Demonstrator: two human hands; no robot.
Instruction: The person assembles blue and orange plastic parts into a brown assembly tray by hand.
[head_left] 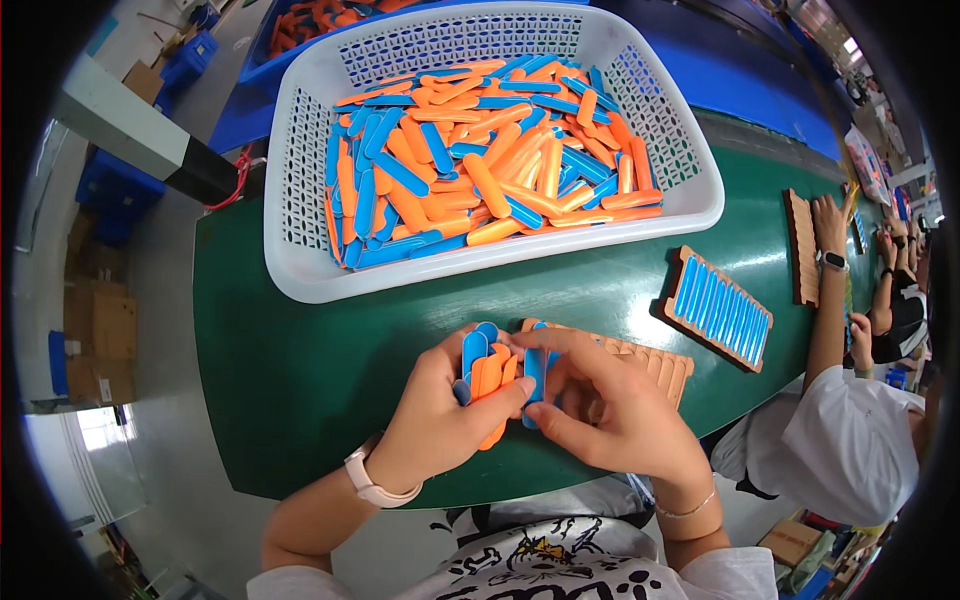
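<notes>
My left hand (425, 425) is closed around a bunch of flat, round-ended strips (487, 375), some orange and some blue. Between the fingers and thumb of my right hand (630, 410) is a single blue strip (535, 372), held upright beside the bunch. Partly hidden behind my right hand lies a brown slotted tray (668, 368); its visible right-hand slots hold no strips. Beyond both hands stands a large white perforated basket (480, 264), with a heap of orange and blue strips (470, 160) inside.
Right of my hands, a second brown tray (680, 312) carries a row of blue strips (722, 312). Farther right, a co-worker's hand (830, 222) reaches by another brown tray (800, 245). The green tabletop (300, 400) ends near my body. A white post (125, 115) stands at left.
</notes>
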